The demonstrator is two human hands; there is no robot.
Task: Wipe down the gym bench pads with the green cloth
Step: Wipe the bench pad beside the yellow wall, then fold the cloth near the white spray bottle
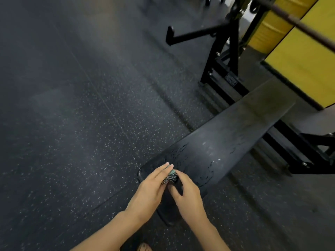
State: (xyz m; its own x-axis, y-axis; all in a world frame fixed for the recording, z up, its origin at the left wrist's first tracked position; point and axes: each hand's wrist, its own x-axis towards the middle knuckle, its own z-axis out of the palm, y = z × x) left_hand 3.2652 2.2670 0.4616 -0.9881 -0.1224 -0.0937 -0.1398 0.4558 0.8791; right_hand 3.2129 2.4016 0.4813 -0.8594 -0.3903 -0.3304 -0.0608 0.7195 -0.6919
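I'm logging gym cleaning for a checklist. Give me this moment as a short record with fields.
left hand: fingers straight, pressing on the green cloth
right hand: fingers curled, apparently pinching the cloth
green cloth: bunched small between both hands
bench pad: black, worn marks on top; hands at its near end
surroundings: speckled floor, black rack, barbell, yellow panel
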